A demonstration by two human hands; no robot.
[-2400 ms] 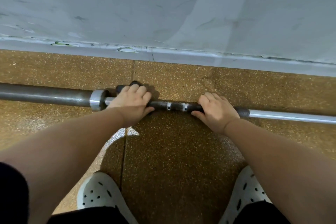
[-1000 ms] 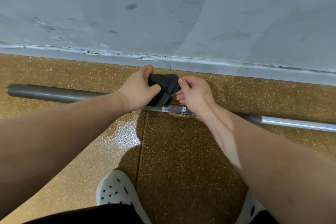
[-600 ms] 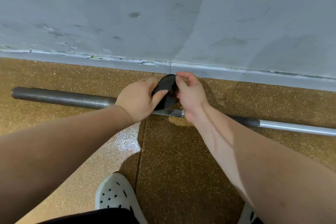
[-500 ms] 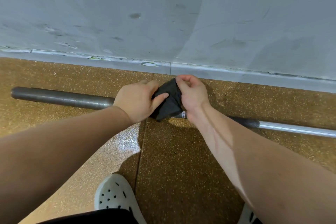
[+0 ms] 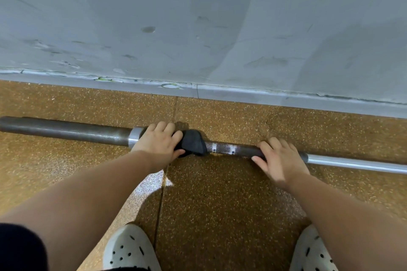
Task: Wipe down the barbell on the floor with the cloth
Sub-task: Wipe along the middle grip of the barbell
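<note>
Now at the wiping step, inner end of the shaft. The barbell (image 5: 222,148) lies on the speckled floor (image 5: 220,200), parallel to the foot of the wall (image 5: 198,28) and near it, with the thick sleeve (image 5: 66,131) out to our left, then a bright collar (image 5: 134,137), then the dark knurled shaft. Our left hand (image 5: 157,142) grips the dark cloth (image 5: 193,143), bunched on the shaft just beside the collar. Its fingers (image 5: 164,127) are curled over the top, the thumb is on the near side, and part of the cloth bulges out to the right. Our right hand (image 5: 279,158) sits farther along, well apart from the cloth, with its fingers (image 5: 272,142) curled over bare metal. We judge it is steadying the bar against rolling. To do this stroke well, we should wrap the cloth fully round the shaft, squeeze, and draw it toward the right hand with a twist, so that the knurling and underside get wiped. The right hand should move on ahead of the cloth. The risks are the cloth snagging on the knurl and the bar rolling toward the wall. We cannot tell whether the sleeve has been wiped.
</note>
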